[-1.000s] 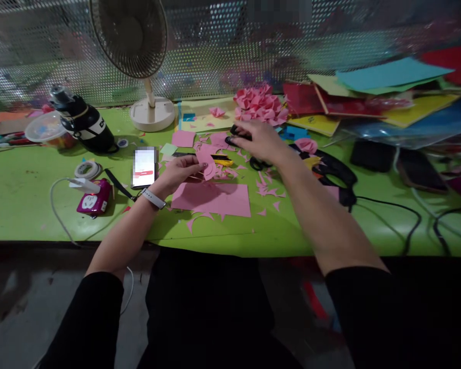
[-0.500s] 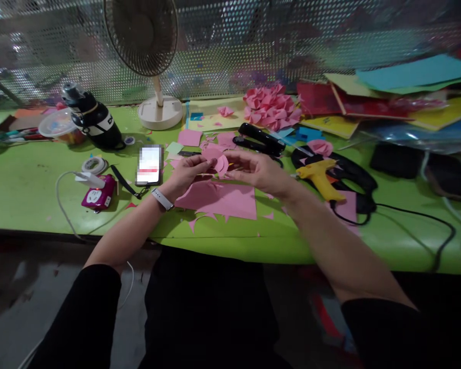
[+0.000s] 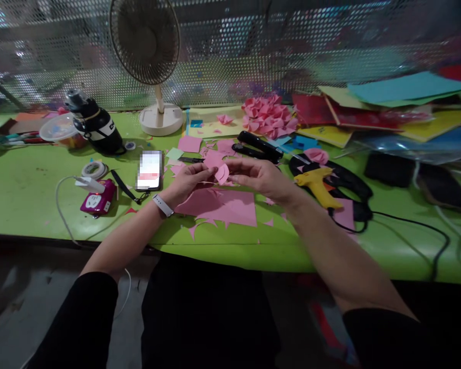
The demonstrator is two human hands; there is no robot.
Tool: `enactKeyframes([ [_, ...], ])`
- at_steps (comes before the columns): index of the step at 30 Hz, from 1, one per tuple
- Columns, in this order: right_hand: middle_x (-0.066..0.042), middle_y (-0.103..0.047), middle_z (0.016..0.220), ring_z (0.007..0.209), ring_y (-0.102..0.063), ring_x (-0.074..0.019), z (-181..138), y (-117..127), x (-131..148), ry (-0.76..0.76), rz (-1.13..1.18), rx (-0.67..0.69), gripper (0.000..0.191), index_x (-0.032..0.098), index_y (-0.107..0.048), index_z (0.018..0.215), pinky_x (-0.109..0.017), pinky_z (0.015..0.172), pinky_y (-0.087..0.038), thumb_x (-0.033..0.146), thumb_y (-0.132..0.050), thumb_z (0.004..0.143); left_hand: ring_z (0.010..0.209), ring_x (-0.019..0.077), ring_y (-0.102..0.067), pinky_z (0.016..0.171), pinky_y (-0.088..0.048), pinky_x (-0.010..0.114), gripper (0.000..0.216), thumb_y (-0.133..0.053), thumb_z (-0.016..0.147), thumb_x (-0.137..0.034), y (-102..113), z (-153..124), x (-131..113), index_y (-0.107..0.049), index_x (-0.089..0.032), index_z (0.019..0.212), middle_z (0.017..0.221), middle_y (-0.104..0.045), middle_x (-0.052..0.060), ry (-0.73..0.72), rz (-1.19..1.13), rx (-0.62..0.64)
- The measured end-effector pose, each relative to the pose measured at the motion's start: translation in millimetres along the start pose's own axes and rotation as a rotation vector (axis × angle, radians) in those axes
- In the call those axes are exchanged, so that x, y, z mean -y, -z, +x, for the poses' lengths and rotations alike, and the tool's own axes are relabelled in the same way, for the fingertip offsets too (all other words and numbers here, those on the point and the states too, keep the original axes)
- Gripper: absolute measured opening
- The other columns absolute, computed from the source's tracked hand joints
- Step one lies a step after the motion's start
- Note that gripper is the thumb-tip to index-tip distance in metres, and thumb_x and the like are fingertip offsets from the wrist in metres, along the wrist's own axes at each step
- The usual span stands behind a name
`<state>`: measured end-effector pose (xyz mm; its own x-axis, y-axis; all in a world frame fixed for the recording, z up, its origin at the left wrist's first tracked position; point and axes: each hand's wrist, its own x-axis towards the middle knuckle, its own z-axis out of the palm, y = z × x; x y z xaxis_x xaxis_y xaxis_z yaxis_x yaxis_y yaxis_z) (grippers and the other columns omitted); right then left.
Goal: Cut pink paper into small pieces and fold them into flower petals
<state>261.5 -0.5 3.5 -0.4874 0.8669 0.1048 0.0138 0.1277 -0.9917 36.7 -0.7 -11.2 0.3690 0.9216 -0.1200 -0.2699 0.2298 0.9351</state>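
Between my two hands is a small rounded pink paper piece (image 3: 222, 175) with a curved edge or fold across it. My left hand (image 3: 194, 180), a pale watch band on its wrist, pinches its left side. My right hand (image 3: 255, 177) has thumb and fingers closed at its right edge. Under the hands lies a larger pink paper sheet (image 3: 234, 207) with cut-out curves and scraps along its edges. Just behind are pink offcuts, a pink paper square (image 3: 189, 144) and a black stapler (image 3: 259, 147).
A yellow glue gun (image 3: 318, 185) with a black cord lies right. Folded pink paper flowers (image 3: 269, 117) are heaped behind. A phone (image 3: 149, 170), a purple power adapter (image 3: 99, 197), a black bottle (image 3: 96, 123) and a fan (image 3: 161, 119) stand left. Coloured sheets (image 3: 411, 84) pile at back right.
The pink paper piece has turned between my fingers and shows a narrower, more pointed outline. Both hands stay close together; the whole view has shifted slightly.
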Motion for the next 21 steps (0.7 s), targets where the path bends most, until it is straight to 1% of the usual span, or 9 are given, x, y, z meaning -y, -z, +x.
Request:
enactKeyframes([
  [5,-0.009,-0.077,0.118,0.111,-0.072,-0.0263,1,-1,1,-0.001,0.016,0.034,0.045,0.022,-0.075,0.117,-0.050,0.103,-0.057,0.033,-0.085,0.075,0.071,0.0089,-0.064,0.081,-0.053,0.031,0.030,-0.085,0.077,-0.035,1,1,1,-0.065,-0.013,0.078,0.077,-0.069,0.000,-0.008,0.001,0.013],
  [9,-0.008,-0.077,0.117,0.110,-0.072,-0.0258,1,-1,0,0.004,0.005,0.022,0.042,0.023,-0.075,0.115,-0.050,0.103,-0.057,0.031,-0.083,0.075,0.072,0.0095,-0.066,0.081,-0.053,0.031,0.031,-0.086,0.075,-0.036,1,1,2,-0.064,-0.013,0.078,0.079,-0.069,0.001,-0.013,-0.008,0.011],
  [13,-0.008,-0.078,0.115,0.109,-0.073,-0.0263,2,-3,0,-0.009,-0.022,0.007,0.042,0.023,-0.075,0.114,-0.051,0.101,-0.058,0.032,-0.083,0.074,0.074,0.0095,-0.066,0.081,-0.054,0.030,0.028,-0.083,0.079,-0.034,1,1,3,-0.065,-0.013,0.080,0.080,-0.069,0.001,-0.028,0.027,0.000],
  [15,-0.008,-0.078,0.113,0.106,-0.073,-0.0257,1,-4,1,-0.008,-0.036,-0.007,0.041,0.023,-0.075,0.113,-0.050,0.101,-0.057,0.032,-0.082,0.074,0.072,0.0097,-0.066,0.079,-0.054,0.030,0.028,-0.081,0.080,-0.036,0,1,5,-0.065,-0.013,0.081,0.079,-0.068,0.001,-0.060,0.080,-0.010],
  [18,-0.007,-0.078,0.109,0.103,-0.073,-0.0239,1,-8,-1,0.007,-0.060,-0.040,0.038,0.022,-0.075,0.113,-0.047,0.101,-0.057,0.030,-0.079,0.075,0.068,0.0094,-0.063,0.072,-0.052,0.028,0.029,-0.080,0.081,-0.039,-3,1,9,-0.064,-0.014,0.079,0.074,-0.067,0.001,-0.146,0.180,-0.051],
  [21,-0.006,-0.078,0.102,0.097,-0.074,-0.0228,2,-11,-3,0.016,-0.101,-0.045,0.030,0.021,-0.076,0.106,-0.045,0.098,-0.057,0.027,-0.076,0.076,0.066,0.0093,-0.062,0.069,-0.049,0.027,0.029,-0.079,0.082,-0.040,-5,1,11,-0.063,-0.015,0.077,0.072,-0.066,0.000,-0.191,0.255,-0.072],
])
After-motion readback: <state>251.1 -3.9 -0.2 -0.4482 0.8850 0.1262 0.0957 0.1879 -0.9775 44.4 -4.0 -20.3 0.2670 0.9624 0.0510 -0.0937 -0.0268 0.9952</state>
